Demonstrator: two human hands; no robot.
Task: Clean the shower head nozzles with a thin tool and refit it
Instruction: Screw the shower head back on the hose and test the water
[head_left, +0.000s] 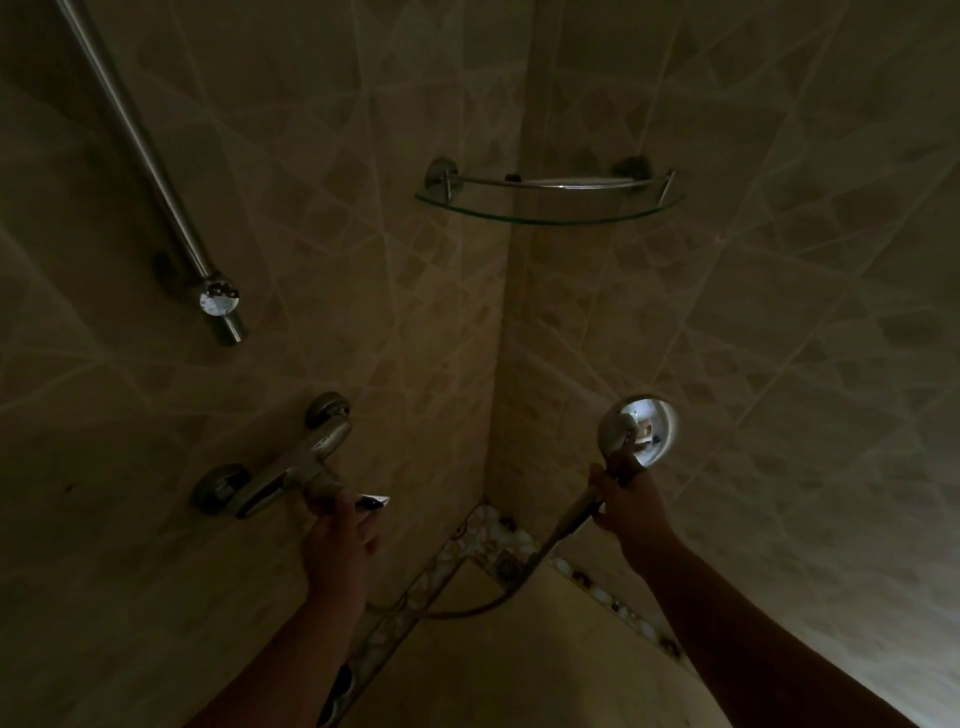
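Chrome shower head (638, 431) gripped in my right hand (626, 506) | left hand (337, 540) curled on mixer tap (291, 467) | beige tiled corner (498, 312), dim.

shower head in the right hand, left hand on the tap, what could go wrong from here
1. The left hand grips the mixer tap's knob while the right hand holds the shower head off any holder; if water starts, it may spray the tiled wall.
2. The slack hose could snag.
3. The stall is dim, so clogged nozzles could be missed.
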